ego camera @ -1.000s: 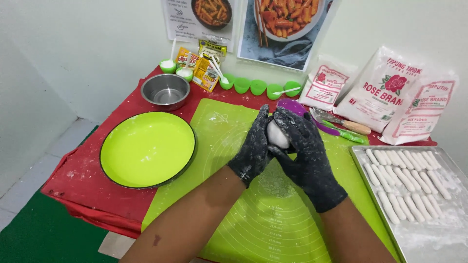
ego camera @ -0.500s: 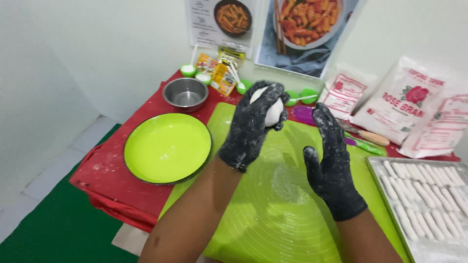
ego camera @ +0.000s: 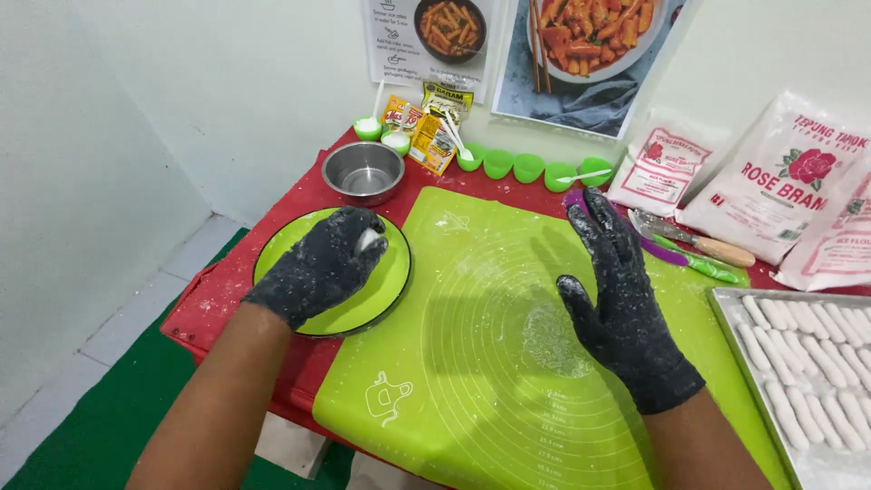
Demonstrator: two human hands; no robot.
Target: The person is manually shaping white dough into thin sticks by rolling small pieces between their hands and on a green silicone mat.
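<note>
Both my hands wear black gloves dusted with flour. My left hand [ego camera: 325,263] is closed around a white dough ball [ego camera: 366,240] and hovers over the round lime-green plate [ego camera: 376,295] at the table's left. My right hand [ego camera: 621,299] is empty, fingers spread, raised over the right part of the green silicone mat [ego camera: 490,354]. A floury patch [ego camera: 555,338] lies on the mat just left of that hand.
A metal bowl [ego camera: 364,171] stands behind the plate. Small green cups [ego camera: 513,166] and sachets [ego camera: 434,136] line the back edge. Flour bags [ego camera: 780,186] lie back right, utensils [ego camera: 694,249] before them. A metal tray [ego camera: 812,363] of white dough sticks sits at right.
My left hand carried the dough ball from the mat's middle to over the green plate. My right hand let go of it and opened above the mat.
</note>
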